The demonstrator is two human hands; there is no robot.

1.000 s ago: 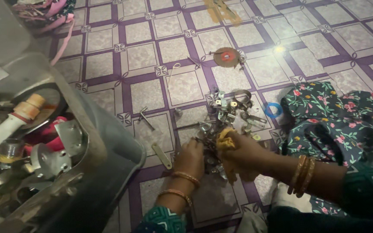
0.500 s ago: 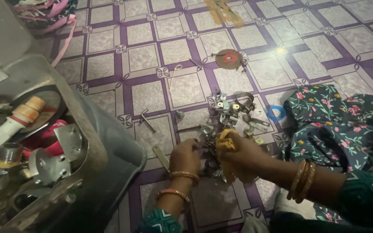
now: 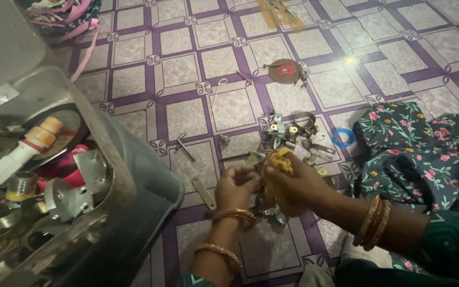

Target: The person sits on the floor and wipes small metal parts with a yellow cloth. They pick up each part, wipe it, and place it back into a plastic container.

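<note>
While left hand [image 3: 236, 186] steadies, right hand [image 3: 288, 183] holds yellow cloth [image 3: 279, 160] (bunched).

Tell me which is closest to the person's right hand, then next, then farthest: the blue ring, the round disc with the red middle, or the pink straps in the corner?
From the right hand:
1. Blue ring, just up and right on the floor.
2. Round disc, farther up the tiles.
3. Pink straps, far top-left corner.

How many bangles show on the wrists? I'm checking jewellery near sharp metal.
About 5: two spaced apart on the left wrist, roughly three stacked on the right wrist; more may overlap.
</note>
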